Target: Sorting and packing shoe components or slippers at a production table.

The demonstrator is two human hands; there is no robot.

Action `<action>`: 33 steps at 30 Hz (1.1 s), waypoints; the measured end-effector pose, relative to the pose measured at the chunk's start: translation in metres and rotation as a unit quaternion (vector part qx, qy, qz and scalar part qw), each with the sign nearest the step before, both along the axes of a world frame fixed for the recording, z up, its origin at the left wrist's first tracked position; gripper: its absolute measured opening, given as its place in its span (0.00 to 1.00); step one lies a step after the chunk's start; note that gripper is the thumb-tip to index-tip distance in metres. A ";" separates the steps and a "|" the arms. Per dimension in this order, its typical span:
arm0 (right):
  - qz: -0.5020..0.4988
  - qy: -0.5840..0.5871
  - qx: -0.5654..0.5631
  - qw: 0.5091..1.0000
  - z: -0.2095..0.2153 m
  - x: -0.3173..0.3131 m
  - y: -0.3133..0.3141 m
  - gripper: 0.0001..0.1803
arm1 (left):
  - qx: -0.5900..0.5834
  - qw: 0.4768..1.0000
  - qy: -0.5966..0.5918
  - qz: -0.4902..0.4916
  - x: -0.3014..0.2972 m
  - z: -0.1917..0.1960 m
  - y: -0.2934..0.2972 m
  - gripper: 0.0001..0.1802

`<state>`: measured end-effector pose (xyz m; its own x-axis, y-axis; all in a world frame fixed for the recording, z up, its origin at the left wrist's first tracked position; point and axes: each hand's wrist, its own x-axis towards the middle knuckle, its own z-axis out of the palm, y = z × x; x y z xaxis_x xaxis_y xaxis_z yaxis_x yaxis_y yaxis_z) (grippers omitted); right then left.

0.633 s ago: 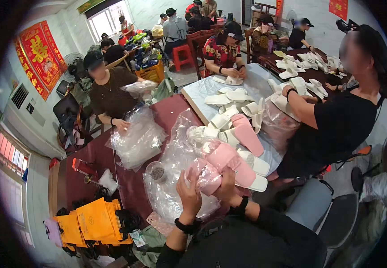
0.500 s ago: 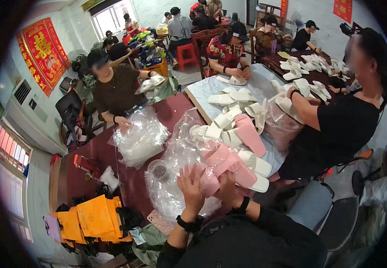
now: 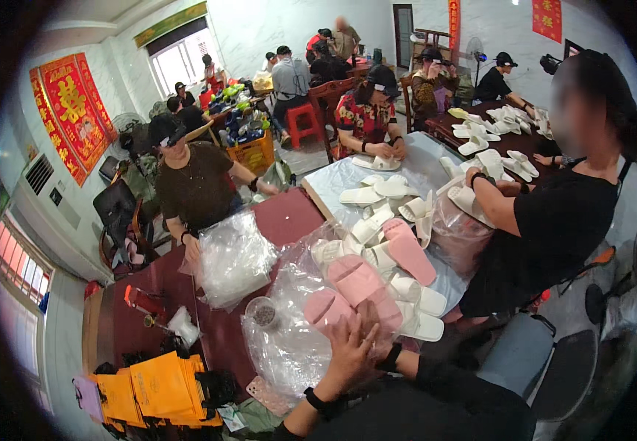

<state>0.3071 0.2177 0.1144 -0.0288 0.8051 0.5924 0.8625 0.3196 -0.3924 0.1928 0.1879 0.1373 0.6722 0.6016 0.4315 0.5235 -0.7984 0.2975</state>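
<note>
A pair of pink slippers [image 3: 363, 283] lies in front of me, with clear plastic film over and around them. My left hand [image 3: 348, 351] is at their near edge, its fingers spread apart against the film. Just right of it, my right hand [image 3: 369, 317] is close to the same slippers; the left hand hides most of its fingers. Another pink slipper [image 3: 410, 253] rests on a pile of white slippers [image 3: 372, 220]. Left of my hands, a round clear tub [image 3: 261, 312] of small pieces stands on loose clear plastic bags [image 3: 289, 356].
Across the dark red table [image 3: 285, 217], a co-worker touches a stack of clear bags [image 3: 234, 261]. Another person at right handles a white slipper [image 3: 469, 201]. Orange bags [image 3: 164, 386] and a phone [image 3: 267, 395] lie near left. A grey stool [image 3: 513, 353] stands at lower right.
My left hand has moved right and down, close to the right hand. The pink slippers have shifted slightly. The co-worker across has lowered an arm, and the white item it held is gone from view.
</note>
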 end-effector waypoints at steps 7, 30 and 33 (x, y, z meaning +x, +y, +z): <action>-0.001 0.027 -0.135 0.990 -0.072 0.018 0.024 0.28 | -0.118 0.979 -0.057 -0.158 -0.028 0.064 0.029 0.49; 0.094 -0.117 -0.033 0.988 -0.099 -0.005 0.024 0.31 | -0.702 0.489 -0.510 0.094 -0.065 -0.100 0.041 0.18; 0.113 -0.136 -0.020 0.984 -0.085 -0.016 0.040 0.31 | -0.735 0.365 -0.561 0.111 -0.088 -0.152 0.055 0.14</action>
<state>0.2913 0.2578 0.0290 -0.3631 0.7823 0.5062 0.8460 0.5044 -0.1726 0.1050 0.2431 -0.0146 0.4329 0.7229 -0.5385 -0.5821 0.6803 0.4454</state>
